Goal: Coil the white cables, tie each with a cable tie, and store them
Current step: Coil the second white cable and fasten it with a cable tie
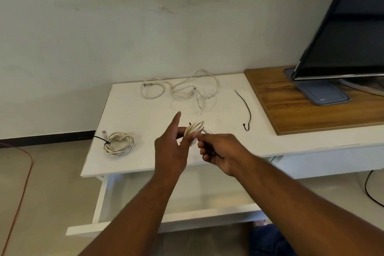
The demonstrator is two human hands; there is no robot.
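Above the white table (128,164), the left hand (171,151) pinches a coiled white cable (193,129), forefinger raised, while the right hand (220,151) has its grip pressed on a black cable tie (209,148) at the coil.

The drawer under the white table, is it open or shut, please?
Open: the drawer is pulled out below the table, its bare inside showing.

Two bare forearms, no sleeves

The left hand (170,151) and right hand (220,151) wear no gloves, rings or watch; dark blue trousers (268,239) show at the lower edge.
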